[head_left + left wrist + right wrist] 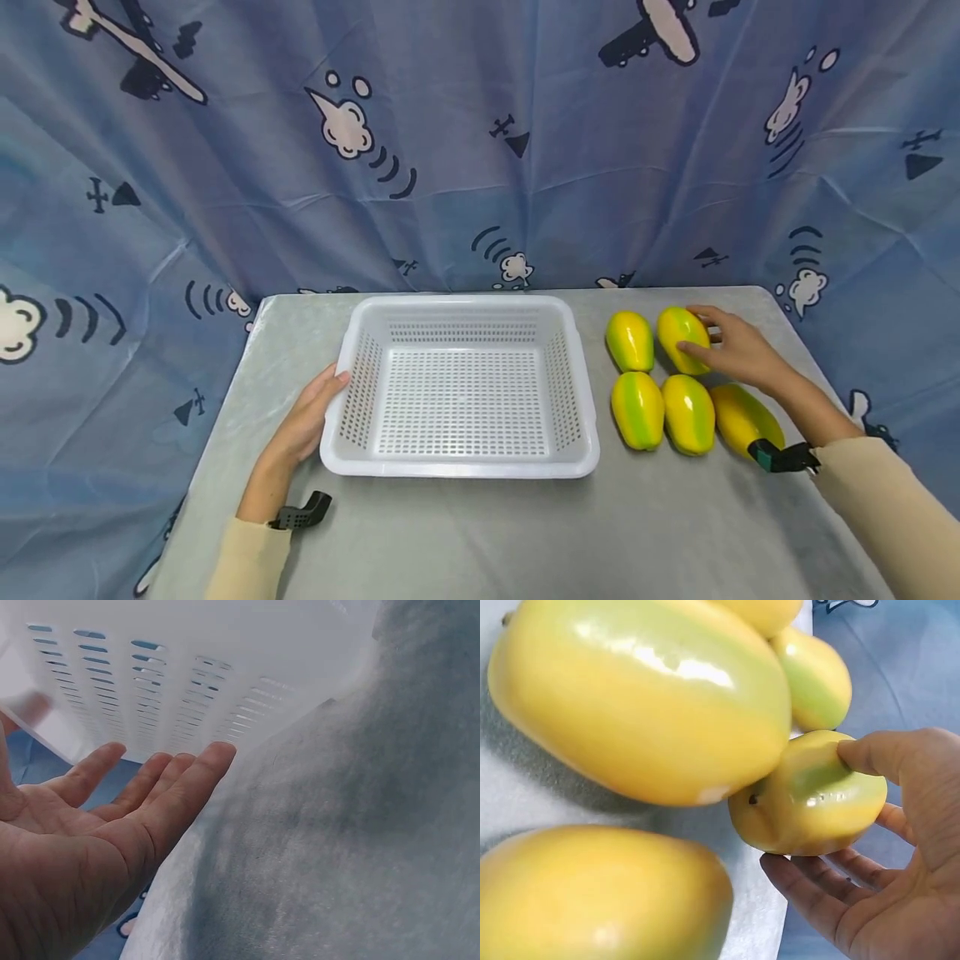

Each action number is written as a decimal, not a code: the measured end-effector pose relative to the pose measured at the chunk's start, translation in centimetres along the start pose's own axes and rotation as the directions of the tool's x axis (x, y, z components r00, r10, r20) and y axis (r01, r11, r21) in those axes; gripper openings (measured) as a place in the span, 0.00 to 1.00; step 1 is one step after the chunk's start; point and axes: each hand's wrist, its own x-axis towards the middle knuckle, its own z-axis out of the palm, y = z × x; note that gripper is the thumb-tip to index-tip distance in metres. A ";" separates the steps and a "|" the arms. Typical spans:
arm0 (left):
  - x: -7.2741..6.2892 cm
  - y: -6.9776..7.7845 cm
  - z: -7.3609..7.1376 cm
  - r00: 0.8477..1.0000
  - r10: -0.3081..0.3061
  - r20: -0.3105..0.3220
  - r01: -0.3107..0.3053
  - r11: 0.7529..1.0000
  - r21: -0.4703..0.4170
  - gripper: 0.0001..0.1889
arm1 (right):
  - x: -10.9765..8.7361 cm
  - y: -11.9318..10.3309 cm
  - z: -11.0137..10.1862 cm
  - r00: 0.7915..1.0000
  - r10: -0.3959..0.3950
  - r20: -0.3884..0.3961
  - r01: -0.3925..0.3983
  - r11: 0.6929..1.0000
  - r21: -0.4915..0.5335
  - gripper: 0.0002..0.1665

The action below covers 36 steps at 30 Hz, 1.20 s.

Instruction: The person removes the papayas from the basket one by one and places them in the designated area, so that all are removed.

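Note:
My left hand (303, 417) holds the left rim of a white plastic basket (460, 468), thumb at the rim and fingers against the perforated outer wall (142, 675). On the right, my right hand (738, 346) grips a yellow-green mango (681, 337) at the back of a group. In the right wrist view, the thumb presses one side of this mango (810, 799) and the fingers reach round the other. Close by lie more mangoes: one at back left (630, 342), two in front (637, 411) (688, 414) and one under the right wrist (742, 417).
The basket and mangoes stand on a grey-covered table (480, 533). A blue curtain (450, 200) with printed planes and clouds hangs behind the table and along its sides. A dark strap (300, 510) circles the left wrist, another (787, 457) the right.

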 end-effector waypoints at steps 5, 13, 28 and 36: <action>0.0 0.0 0.2 1.000 -0.008 -0.005 0.008 1.000 -0.002 0.37 | 0.5 1.0 0.2 1.000 0.020 0.020 -0.020 1.000 -0.020 0.50; -0.1 0.0 0.5 1.000 -0.019 -0.020 0.019 1.000 0.001 0.37 | 0.6 1.6 0.7 0.996 0.077 0.054 -0.076 0.997 -0.022 0.53; 0.2 0.4 0.9 1.000 -0.015 -0.006 0.015 1.000 -0.006 0.37 | 0.6 2.6 1.5 0.994 0.092 0.058 -0.092 0.996 0.006 0.53; 0.1 0.2 0.8 1.000 -0.010 0.001 0.010 1.000 0.014 0.38 | -0.1 3.1 1.4 0.992 0.110 0.066 -0.110 0.994 0.005 0.56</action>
